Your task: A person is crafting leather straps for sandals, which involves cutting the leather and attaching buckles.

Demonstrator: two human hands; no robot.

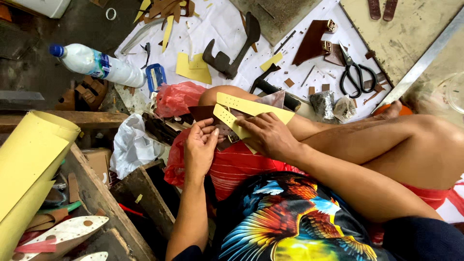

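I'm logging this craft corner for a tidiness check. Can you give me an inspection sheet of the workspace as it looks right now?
Surface: white sheet on the floor, scattered with cut pieces.
Job's things: yellow punched strips and a dark brown piece, held over the lap.
Clutter: black scissors, plastic bottle, red bag, white bag, yellow offcuts, brown buckled pieces.
Grippers: left hand fingers the brown piece; right hand grips the strips.
Cables: nothing seen.
Surroundings: yellow sheet roll, wooden crates, metal bar.
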